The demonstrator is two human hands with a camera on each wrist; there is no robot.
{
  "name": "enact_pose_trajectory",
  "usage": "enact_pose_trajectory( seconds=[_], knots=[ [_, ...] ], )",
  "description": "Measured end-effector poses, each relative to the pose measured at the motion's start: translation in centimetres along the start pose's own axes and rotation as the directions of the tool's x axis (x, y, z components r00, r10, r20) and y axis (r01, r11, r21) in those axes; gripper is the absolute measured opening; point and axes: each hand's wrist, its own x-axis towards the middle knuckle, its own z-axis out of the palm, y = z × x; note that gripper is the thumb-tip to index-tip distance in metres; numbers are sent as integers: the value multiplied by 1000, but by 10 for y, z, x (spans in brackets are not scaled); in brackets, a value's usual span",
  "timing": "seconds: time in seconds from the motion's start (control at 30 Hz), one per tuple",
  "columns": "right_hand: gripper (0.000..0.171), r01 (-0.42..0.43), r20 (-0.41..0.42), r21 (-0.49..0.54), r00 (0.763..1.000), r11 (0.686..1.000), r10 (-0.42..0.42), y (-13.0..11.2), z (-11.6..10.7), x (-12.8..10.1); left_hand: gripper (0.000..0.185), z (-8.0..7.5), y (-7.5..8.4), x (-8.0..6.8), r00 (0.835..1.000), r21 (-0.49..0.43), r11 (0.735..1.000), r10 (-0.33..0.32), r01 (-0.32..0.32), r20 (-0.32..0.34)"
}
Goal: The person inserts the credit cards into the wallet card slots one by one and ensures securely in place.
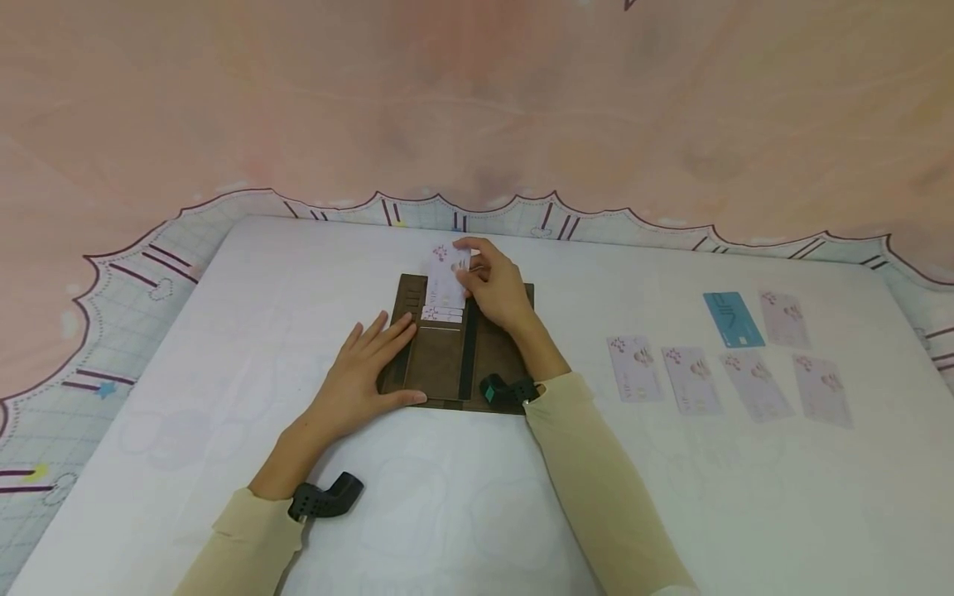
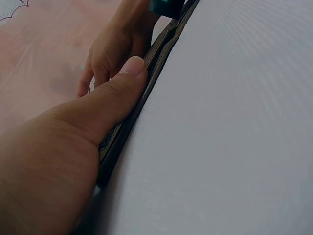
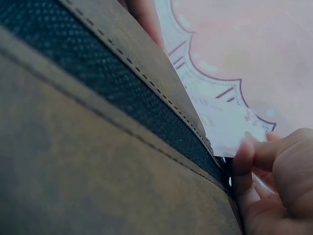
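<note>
A brown wallet (image 1: 438,364) lies opened flat on the white table, with a dark band down its middle. Several pale floral cards (image 1: 442,314) show their top edges in its left-half slots. Above them stands one more pale card (image 1: 445,277), its lower end at the slots. My right hand (image 1: 495,285) pinches this card by its right edge; the right wrist view shows the card (image 3: 227,129) between thumb and fingers. My left hand (image 1: 373,364) rests on the wallet's left side with fingers spread. In the left wrist view its thumb (image 2: 115,93) lies along the wallet's edge.
To the right on the table lie a blue card (image 1: 734,319) and several pale floral cards (image 1: 691,381) in rows. A patterned pink cloth (image 1: 477,108) hangs or lies beyond the table's far edge. Black straps with small devices (image 1: 328,497) sit on both wrists.
</note>
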Motion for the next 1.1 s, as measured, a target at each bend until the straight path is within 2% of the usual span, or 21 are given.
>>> enact_pose_trajectory(
  seconds=[0.37, 0.83, 1.1],
  knots=[
    [37, 10, 35, -16, 999, 1000, -10, 2, -1, 0, 93, 0, 0, 0, 1000, 0, 1000, -4, 4, 1],
    [31, 28, 105, -174, 994, 984, -10, -3, -4, -3, 93, -1, 1, 2, 1000, 3, 1000, 0, 0, 4],
    [30, 17, 150, -222, 989, 975, 17, -7, -3, -3, 92, -1, 0, 0, 1000, -1, 1000, 2, -2, -1]
  ],
)
